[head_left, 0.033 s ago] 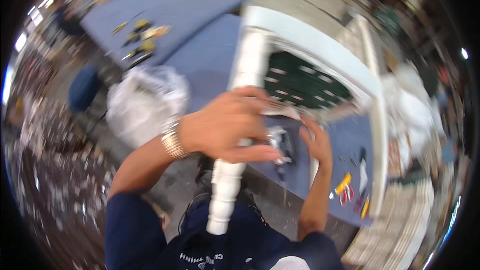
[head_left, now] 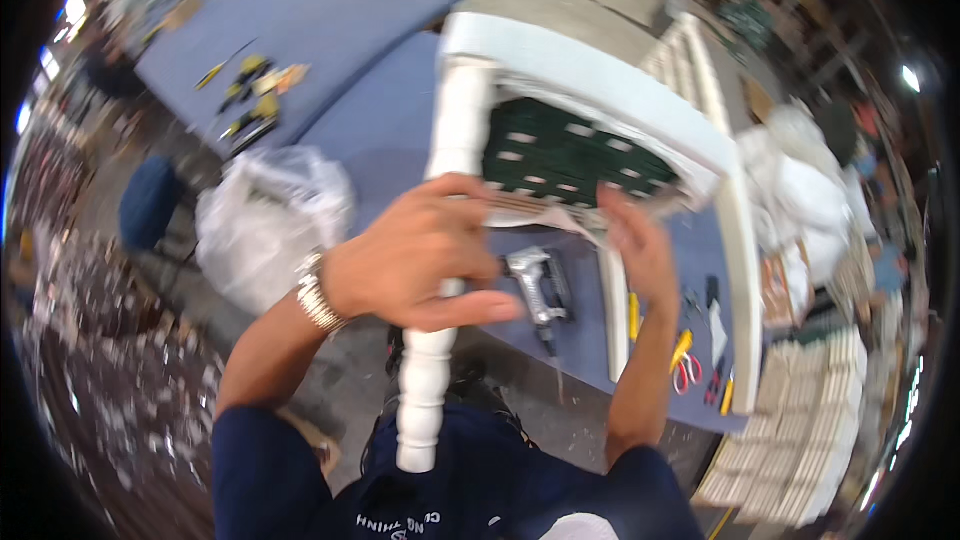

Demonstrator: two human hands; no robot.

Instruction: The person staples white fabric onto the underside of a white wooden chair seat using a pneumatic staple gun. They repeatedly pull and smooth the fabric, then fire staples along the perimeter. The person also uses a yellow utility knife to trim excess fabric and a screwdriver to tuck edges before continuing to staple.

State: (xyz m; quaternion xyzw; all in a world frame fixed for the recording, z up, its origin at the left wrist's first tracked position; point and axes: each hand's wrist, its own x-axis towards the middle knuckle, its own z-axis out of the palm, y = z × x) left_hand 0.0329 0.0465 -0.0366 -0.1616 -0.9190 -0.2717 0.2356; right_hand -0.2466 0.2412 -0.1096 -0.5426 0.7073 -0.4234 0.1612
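Observation:
A white piece of furniture with turned legs lies tipped on a blue-covered table, its padded white edge point(head_left: 590, 65) at the far side. Inside its frame is a dark green panel point(head_left: 560, 155) with short pale marks. My left hand point(head_left: 425, 255), wearing a metal bracelet, lies across the near white turned leg point(head_left: 420, 395); its fingers curl over the leg and the thumb sticks out to the right. My right hand point(head_left: 640, 250) is slightly blurred, its fingers stretched beside the loose white fabric point(head_left: 570, 220) along the panel's near edge. Between the hands lies a silver staple gun point(head_left: 535, 285).
Scissors point(head_left: 687, 372) and several small hand tools lie on the right of the table. Yellow-and-black tools point(head_left: 250, 100) lie at the far left. A whitish plastic bag point(head_left: 275, 220) is left of my left arm. Stacked pale slats point(head_left: 790, 430) stand at the lower right.
The furniture and table have shifted slightly left in view. My right hand has moved up toward the green panel's near edge; my left hand stays on the leg.

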